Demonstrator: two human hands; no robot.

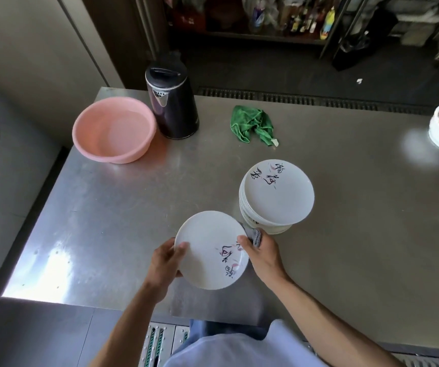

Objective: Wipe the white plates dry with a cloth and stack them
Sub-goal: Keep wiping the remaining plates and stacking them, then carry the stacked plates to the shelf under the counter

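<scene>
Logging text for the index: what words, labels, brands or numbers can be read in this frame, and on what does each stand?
Held plate: black brush-style characters near the rim, too stylised and turned to read.
Top plate of the stack: the same kind of characters, not readable.
Bottles on the back shelf: labels too small and blurred.
Kettle: no text visible.

left grip (164,263) holds plate (207,245) | right grip (263,254) pinches grey cloth (254,235) | stack (276,192) beside
</scene>
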